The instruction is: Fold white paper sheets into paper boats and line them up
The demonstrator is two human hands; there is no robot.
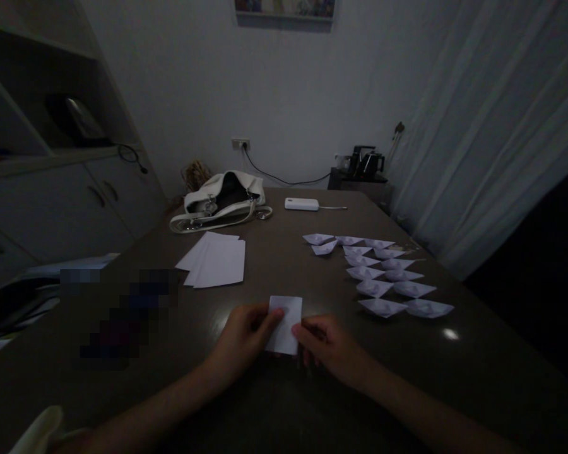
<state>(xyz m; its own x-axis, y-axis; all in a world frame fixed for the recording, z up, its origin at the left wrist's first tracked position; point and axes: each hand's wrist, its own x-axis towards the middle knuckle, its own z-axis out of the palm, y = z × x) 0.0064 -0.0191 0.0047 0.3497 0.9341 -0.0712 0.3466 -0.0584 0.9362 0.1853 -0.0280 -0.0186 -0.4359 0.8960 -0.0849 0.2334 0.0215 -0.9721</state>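
Between my hands, a small folded sheet of white paper [286, 325] is held up just above the dark table. My left hand [246, 331] grips its left side, thumb lying across the front face. On the right edge, the thumb and fingers of my right hand [326, 347] pinch the paper. The fingers behind the sheet are mostly hidden. To the right stand several folded paper boats [382, 307] in rough rows. Left of my hands lies a fanned stack of blank white sheets [222, 261].
A white handbag [222, 198] rests at the table's far left. A white power bank [301, 203] with a short cable lies at the back. Beyond the brown table [284, 258], a black coffee maker [366, 162] stands on a cabinet. A blurred dark patch covers the left side.
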